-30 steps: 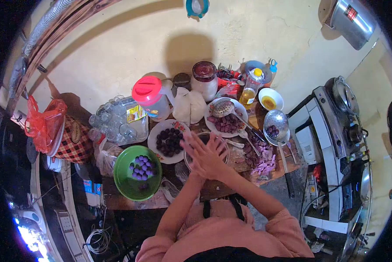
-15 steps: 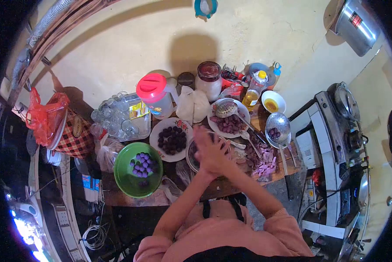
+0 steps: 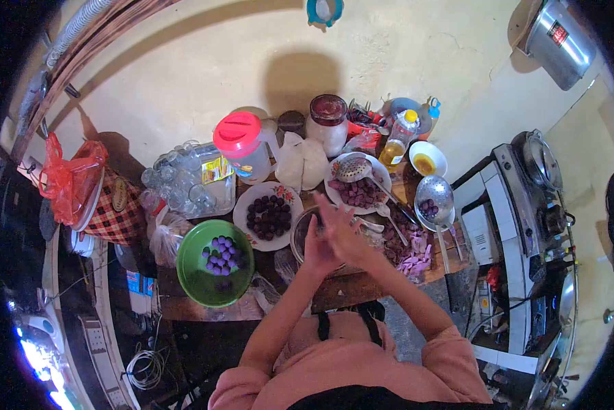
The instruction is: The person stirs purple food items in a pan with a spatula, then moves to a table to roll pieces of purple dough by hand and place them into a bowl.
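My left hand [image 3: 318,251] and my right hand [image 3: 346,239] meet palm to palm, fingers stretched out, above a bowl [image 3: 297,240] at the table's middle. Anything between the palms is hidden. My hands and forearms partly cover the bowl. Just left of them, a white floral plate [image 3: 241,217] carries several dark purple balls [image 3: 269,217]. Lighter purple balls [image 3: 222,255] sit in a green basin [image 3: 196,285]. Behind my right hand, a plate [image 3: 383,176] holds purple chunks [image 3: 358,194] and a slotted spoon [image 3: 354,169].
Purple peelings [image 3: 414,255] and a skimmer [image 3: 435,191] over a bowl lie on the right. A pink-lidded pitcher [image 3: 238,140], white bags [image 3: 300,162], a jar [image 3: 328,123] and an oil bottle [image 3: 398,142] stand at the back. Glasses [image 3: 177,181] fill a tray; a stove [image 3: 511,184] is far right.
My hands have shifted against each other; the left fingers now show more clearly beside the right hand. The view has moved slightly. Objects on the table stay put.
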### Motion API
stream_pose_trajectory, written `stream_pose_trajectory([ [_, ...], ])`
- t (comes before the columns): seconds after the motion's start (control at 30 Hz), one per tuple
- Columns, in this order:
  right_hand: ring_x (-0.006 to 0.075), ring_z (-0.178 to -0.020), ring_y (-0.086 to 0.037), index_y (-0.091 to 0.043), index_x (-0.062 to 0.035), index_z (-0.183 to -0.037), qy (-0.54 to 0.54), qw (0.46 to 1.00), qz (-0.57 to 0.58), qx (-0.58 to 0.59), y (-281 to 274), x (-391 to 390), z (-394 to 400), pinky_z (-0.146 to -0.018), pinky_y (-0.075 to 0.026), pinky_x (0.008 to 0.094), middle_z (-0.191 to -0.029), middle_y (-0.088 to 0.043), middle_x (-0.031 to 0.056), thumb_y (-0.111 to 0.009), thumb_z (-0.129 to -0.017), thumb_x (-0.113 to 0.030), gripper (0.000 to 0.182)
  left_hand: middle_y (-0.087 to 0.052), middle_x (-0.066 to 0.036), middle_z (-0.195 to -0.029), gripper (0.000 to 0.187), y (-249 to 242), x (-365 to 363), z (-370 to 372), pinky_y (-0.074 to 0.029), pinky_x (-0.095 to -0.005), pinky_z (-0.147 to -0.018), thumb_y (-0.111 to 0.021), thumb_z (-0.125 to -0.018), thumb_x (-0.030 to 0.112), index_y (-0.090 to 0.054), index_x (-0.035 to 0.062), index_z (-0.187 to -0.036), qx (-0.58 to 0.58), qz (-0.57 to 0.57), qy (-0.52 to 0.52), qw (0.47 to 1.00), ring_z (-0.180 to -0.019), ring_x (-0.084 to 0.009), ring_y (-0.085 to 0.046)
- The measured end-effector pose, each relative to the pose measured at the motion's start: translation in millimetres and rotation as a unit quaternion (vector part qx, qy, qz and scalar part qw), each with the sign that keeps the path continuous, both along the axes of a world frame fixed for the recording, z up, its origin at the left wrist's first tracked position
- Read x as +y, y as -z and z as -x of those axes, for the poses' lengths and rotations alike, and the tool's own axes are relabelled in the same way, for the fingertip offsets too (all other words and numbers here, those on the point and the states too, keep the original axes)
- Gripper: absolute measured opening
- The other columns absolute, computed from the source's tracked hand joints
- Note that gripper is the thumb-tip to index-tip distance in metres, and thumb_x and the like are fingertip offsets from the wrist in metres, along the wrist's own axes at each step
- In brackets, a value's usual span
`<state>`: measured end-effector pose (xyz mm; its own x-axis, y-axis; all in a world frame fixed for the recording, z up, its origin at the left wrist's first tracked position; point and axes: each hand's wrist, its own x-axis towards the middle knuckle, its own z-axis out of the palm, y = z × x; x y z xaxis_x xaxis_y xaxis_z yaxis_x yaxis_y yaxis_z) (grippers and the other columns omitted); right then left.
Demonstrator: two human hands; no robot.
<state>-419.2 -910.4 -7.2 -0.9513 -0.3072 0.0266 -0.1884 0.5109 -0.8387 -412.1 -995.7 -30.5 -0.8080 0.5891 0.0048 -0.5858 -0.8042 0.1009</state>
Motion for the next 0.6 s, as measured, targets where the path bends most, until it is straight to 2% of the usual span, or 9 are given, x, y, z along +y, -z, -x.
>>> stream_pose_trajectory([
  [0.03,0.0312,-0.129,-0.011,-0.016,-0.0100,-0.135,-0.003,0.998,0.049,0.034,-8.1,4.1,2.9,-0.100,-0.003,0.0534,-0.141,-0.014,0.0095,-0.029,-0.086,-0.041,0.060,-0.028,-0.006,-0.135,0.068,2.8,-0.6,1.4,-0.021,-0.0439,-0.101,-0.035,-0.081,0.058,-0.023,0.0167,-0.133,-0.029,-0.015,0.019,0.999,-0.124,-0.0262,-0.026],
  [0.1,0.0368,-0.128,-0.012,-0.016,-0.0102,-0.135,-0.028,0.978,0.103,0.178,-30.9,16.7,18.2,-0.099,-0.005,0.0567,-0.140,-0.016,0.0117,-0.046,-0.080,-0.035,0.067,-0.028,-0.007,-0.136,0.068,9.5,-0.3,2.6,-0.020,-0.0424,-0.102,-0.035,-0.080,0.059,-0.025,0.0164,-0.133,-0.087,-0.046,0.056,0.994,-0.125,-0.0263,-0.025],
  [0.2,0.0299,-0.130,-0.010,-0.013,-0.0083,-0.136,-0.023,0.962,-0.170,0.213,-29.8,7.8,18.7,-0.101,0.001,0.0512,-0.141,-0.011,0.0108,-0.023,-0.088,-0.045,0.061,-0.028,-0.008,-0.135,0.067,6.9,5.3,1.2,-0.021,-0.0414,-0.102,-0.035,-0.080,0.059,-0.026,0.0166,-0.132,-0.010,0.035,0.028,0.999,-0.124,-0.0250,-0.027],
  [0.3,0.0300,-0.129,-0.012,-0.014,-0.0082,-0.135,-0.046,0.902,-0.360,0.236,-12.4,-17.2,-1.3,-0.100,0.000,0.0538,-0.141,-0.012,0.0122,-0.028,-0.086,-0.042,0.062,-0.025,-0.008,-0.136,0.063,9.7,18.1,-2.6,-0.020,-0.0426,-0.102,-0.030,-0.085,0.052,-0.017,0.0159,-0.135,0.092,-0.111,-0.040,0.989,-0.123,-0.0255,-0.029],
  [0.37,0.0295,-0.129,-0.014,-0.017,-0.0092,-0.135,-0.118,0.893,-0.303,0.310,-18.9,-14.3,-14.9,-0.100,0.000,0.0554,-0.141,-0.013,0.0109,-0.033,-0.083,-0.040,0.062,-0.026,-0.004,-0.137,0.070,24.7,8.0,-3.4,-0.018,-0.0475,-0.101,-0.032,-0.079,0.060,-0.020,0.0185,-0.134,0.130,-0.037,-0.071,0.988,-0.125,-0.0286,-0.024],
  [0.4,0.0294,-0.129,-0.014,-0.017,-0.0099,-0.135,-0.114,0.893,-0.301,0.314,-21.3,-11.9,-14.6,-0.100,-0.001,0.0559,-0.141,-0.013,0.0101,-0.035,-0.082,-0.039,0.063,-0.026,-0.002,-0.137,0.074,27.1,4.2,-5.1,-0.016,-0.0499,-0.101,-0.032,-0.076,0.065,-0.021,0.0198,-0.134,0.147,-0.001,-0.085,0.985,-0.126,-0.0301,-0.021],
  [0.43,0.0292,-0.129,-0.015,-0.018,-0.0106,-0.135,-0.110,0.894,-0.298,0.318,-23.4,-9.4,-14.4,-0.099,-0.001,0.0563,-0.141,-0.013,0.0092,-0.036,-0.081,-0.039,0.064,-0.025,-0.004,-0.137,0.070,29.6,6.5,-8.7,-0.017,-0.0478,-0.101,-0.031,-0.079,0.060,-0.019,0.0186,-0.135,0.094,0.005,-0.058,0.994,-0.125,-0.0291,-0.023],
  [0.5,0.0289,-0.129,-0.015,-0.019,-0.0126,-0.135,-0.027,0.903,-0.340,0.260,-22.3,-6.9,-3.4,-0.099,0.000,0.0565,-0.141,-0.014,0.0071,-0.039,-0.078,-0.038,0.065,-0.022,-0.009,-0.138,0.063,33.3,12.3,-17.5,-0.019,-0.0437,-0.102,-0.028,-0.085,0.051,-0.015,0.0163,-0.135,-0.016,0.020,-0.005,1.000,-0.124,-0.0271,-0.026],
  [0.6,0.0296,-0.129,-0.015,-0.019,-0.0119,-0.135,-0.063,0.937,-0.245,0.240,-24.0,-20.6,-9.1,-0.099,-0.001,0.0573,-0.140,-0.017,0.0072,-0.040,-0.078,-0.036,0.065,-0.022,-0.008,-0.138,0.061,31.6,16.7,-19.2,-0.019,-0.0438,-0.102,-0.029,-0.085,0.049,-0.014,0.0164,-0.136,-0.039,-0.005,0.013,0.999,-0.124,-0.0272,-0.026],
])
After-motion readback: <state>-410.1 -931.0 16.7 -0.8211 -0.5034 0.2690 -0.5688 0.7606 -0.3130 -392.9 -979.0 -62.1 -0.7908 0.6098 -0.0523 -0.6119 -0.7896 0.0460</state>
